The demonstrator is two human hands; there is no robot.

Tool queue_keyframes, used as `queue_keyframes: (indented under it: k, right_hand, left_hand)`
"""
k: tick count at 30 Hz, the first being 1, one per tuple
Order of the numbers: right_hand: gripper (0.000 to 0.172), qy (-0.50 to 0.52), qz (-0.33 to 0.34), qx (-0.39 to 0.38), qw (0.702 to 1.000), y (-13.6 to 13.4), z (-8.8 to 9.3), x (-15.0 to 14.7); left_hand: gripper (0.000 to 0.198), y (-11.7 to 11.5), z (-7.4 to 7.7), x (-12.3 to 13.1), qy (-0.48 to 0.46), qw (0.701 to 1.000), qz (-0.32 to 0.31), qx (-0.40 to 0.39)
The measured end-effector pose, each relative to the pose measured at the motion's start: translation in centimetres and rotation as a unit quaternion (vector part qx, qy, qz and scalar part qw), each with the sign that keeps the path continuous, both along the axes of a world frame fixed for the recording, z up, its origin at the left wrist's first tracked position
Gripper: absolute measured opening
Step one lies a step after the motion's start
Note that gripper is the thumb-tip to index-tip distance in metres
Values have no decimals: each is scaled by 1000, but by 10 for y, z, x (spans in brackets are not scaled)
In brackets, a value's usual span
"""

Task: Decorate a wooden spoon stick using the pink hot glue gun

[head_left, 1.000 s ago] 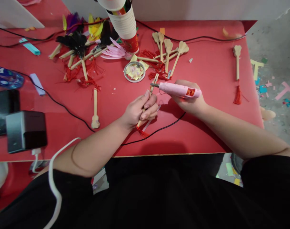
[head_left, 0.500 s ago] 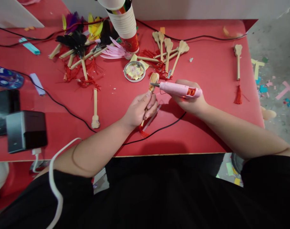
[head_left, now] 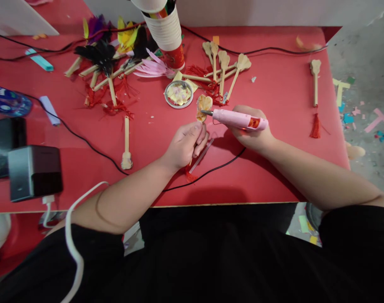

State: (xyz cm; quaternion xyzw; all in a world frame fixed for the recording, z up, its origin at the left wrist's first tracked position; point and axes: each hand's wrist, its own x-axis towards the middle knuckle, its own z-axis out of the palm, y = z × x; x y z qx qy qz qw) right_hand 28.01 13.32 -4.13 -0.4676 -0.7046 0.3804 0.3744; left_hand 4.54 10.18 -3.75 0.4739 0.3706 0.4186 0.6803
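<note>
My left hand (head_left: pixel 188 144) is closed round the handle of a small wooden fan-shaped stick (head_left: pixel 204 105), its scalloped head sticking up past my fingertips. A red tassel (head_left: pixel 191 176) hangs from the handle's lower end. My right hand (head_left: pixel 253 128) grips a pink hot glue gun (head_left: pixel 236 119), whose metal nozzle is at the face of the wooden head. Brownish patches mark that face. Beneath my left hand, a clear glue stick (head_left: pixel 202 155) lies on the table. Just beyond the wooden head stands a round dish (head_left: pixel 178 94) with yellowish scraps inside.
Several wooden sticks with red tassels (head_left: pixel 223 67) lie behind the dish. Feathered sticks (head_left: pixel 100 59) are heaped at the back left, near stacked paper cups (head_left: pixel 165 33). One stick (head_left: pixel 126 145) lies left, another (head_left: pixel 315 82) far right. A black cord (head_left: pixel 207 173) crosses the red table.
The wooden head has turned in my left hand, so more of its face shows. The glue gun's nozzle stays at it, with the gun nearly still.
</note>
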Motion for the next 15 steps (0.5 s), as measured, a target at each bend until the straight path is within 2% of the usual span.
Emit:
queue_keyframes:
  k: [6,15]
  right_hand:
    - [32,30,-4,-21,999,0,-5,1]
    - [50,95,-8,-33,995,3,-10,-3]
  left_hand:
    - [74,-1,-1,-3,35,998,13,58]
    - [70,1,-3,-3,43,992,18,118]
